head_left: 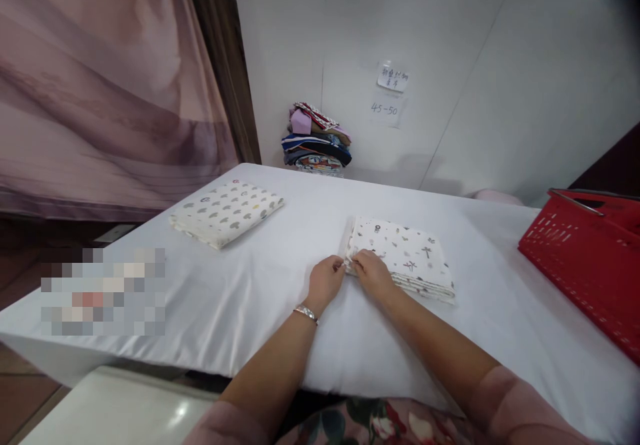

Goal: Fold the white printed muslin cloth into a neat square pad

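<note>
You stood or sat at a white counter [220,305], arms stretched over it.
At left, a folded grey-motif cloth [227,211] lay flat; beyond the far edge rose a fabric stack [317,141]. Your left hand [325,281] bent its fingers together at the palm-print cloth's [407,248] near-left corner, though whether they gripped it you could not tell; your right hand [373,275] pinched that corner. The folded palm-print cloth lay right of centre, the red basket [585,251] farther right.
</note>
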The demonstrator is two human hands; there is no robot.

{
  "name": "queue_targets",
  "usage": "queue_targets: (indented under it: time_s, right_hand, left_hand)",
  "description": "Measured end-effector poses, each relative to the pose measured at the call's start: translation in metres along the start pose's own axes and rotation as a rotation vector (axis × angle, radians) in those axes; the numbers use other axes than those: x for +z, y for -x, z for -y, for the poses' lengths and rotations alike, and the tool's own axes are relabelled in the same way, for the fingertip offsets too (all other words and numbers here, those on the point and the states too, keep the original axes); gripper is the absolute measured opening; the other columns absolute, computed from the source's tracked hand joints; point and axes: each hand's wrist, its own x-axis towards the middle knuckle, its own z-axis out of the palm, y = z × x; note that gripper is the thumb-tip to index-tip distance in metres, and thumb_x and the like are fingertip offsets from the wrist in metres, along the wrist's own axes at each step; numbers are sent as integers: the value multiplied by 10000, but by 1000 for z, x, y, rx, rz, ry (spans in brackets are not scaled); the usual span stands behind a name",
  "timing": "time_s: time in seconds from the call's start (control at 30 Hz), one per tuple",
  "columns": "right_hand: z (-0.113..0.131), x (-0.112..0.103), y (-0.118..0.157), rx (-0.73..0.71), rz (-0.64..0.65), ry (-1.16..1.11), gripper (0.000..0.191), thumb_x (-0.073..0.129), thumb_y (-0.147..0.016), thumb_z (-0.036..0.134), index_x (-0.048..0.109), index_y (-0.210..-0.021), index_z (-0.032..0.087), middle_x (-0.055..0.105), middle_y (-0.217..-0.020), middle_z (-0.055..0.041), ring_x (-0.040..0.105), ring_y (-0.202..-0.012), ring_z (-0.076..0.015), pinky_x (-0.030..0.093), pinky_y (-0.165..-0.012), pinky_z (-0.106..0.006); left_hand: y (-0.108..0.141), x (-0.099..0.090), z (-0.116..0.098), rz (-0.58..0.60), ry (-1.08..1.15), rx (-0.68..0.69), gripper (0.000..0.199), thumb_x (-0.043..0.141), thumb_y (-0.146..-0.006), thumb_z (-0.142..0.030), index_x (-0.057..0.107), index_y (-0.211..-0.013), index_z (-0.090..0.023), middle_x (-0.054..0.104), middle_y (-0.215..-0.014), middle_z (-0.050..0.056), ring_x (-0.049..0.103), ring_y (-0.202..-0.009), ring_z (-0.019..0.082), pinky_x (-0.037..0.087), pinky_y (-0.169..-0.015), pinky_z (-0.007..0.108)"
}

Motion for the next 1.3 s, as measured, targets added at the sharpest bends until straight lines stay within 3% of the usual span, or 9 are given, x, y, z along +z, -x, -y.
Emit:
queue_targets:
  time_s: [0.33, 0.53, 0.63, 0.7, 0.83, 0.97, 1.2, 1.3]
  right_hand:
    - [2, 5, 4, -48, 21, 135, 95, 526, -865, 264, 556, -894, 178, 548, -911, -55, 466, -866, -195, 337, -741, -298]
    - [1, 11, 10, -63, -8, 141, 100, 505, -867, 214, 565, -937, 175, 554, -960, -67, 455, -889, -208, 342, -767, -318]
    - [3, 12, 10, -67, -24, 132, 110, 485, -868, 186, 580, -921, 172, 558, -952, -74, 457, -882, -211, 349, -766, -325]
    - [4, 12, 11, -65, -29, 114, 140, 469, -862, 154, 587, -936, 170, 562, -948, -77, 464, -886, -210, 358, -773, -328]
    - [3, 1, 18, -99, -19, 47, 276, 434, -843, 87, 559, -1074, 170, 577, -1015, -84, 489, -945, -203, 381, -829, -331]
    - [-18, -25, 43, -107, -23, 74, 325, 404, -861, 119, 535, -1154, 169, 585, -1105, -95, 501, -1021, -213, 385, -892, -360]
    - [-87, -71, 120, 28, -78, 202, 359, 387, -890, 257, 542, -1210, 210, 566, -1226, -88, 499, -1120, -250, 373, -973, -437]
    - [-105, -82, 141, 97, -106, 231, 362, 379, -894, 280, 554, -1207, 233, 565, -1237, -80, 495, -1140, -258, 367, -986, -458]
  left_hand:
    - [-1, 1, 1, -9, 10, 24, 146, 529, -807, -273, 645, -881, -226, 686, -835, -4, 605, -747, 135, 430, -676, 241]
    - [-1, -1, 0, -16, 16, -13, 216, 495, -837, -336, 626, -972, -229, 675, -876, 2, 602, -777, 145, 452, -713, 263]
    - [0, -1, -1, -33, 25, 72, 323, 481, -850, -363, 580, -1131, -239, 625, -1060, 24, 594, -844, 139, 466, -767, 272]
    - [0, 1, -2, -13, 11, 171, 332, 485, -847, -287, 569, -1167, -258, 559, -1187, 25, 574, -951, 138, 455, -842, 270]
    - [-1, 4, 0, 4, -47, 251, 312, 476, -823, -156, 619, -1081, -258, 578, -1128, 17, 539, -1027, 147, 421, -922, 285]
    - [-4, 5, 4, -13, -21, 231, 244, 478, -841, -217, 629, -1031, -240, 596, -1051, 12, 566, -905, 139, 446, -851, 272]
    - [-4, 3, 3, 20, 2, 202, 255, 467, -841, -257, 629, -1037, -243, 591, -1079, 10, 572, -869, 139, 448, -839, 273]
    - [-5, 1, 1, 20, -10, 183, 253, 464, -837, -268, 636, -1022, -246, 600, -1054, 8, 573, -817, 136, 455, -813, 275]
